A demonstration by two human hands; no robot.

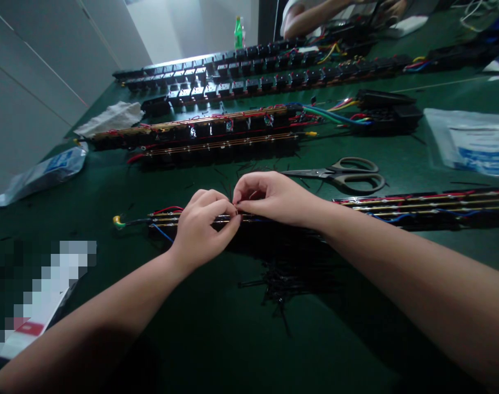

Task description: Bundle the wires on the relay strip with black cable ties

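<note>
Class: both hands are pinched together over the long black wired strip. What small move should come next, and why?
Probably draw the pinched piece snug: the left hand and right hand meet fingertip to fingertip on the long black strip with copper wires, with thin black ties heaped just below.

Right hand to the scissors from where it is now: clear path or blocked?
Probably yes. The scissors lie flat on the green table, just beyond and to the right of the right hand, with only bare mat between. But that hand's fingers are pinched at the wired strip along with the left hand.
</note>
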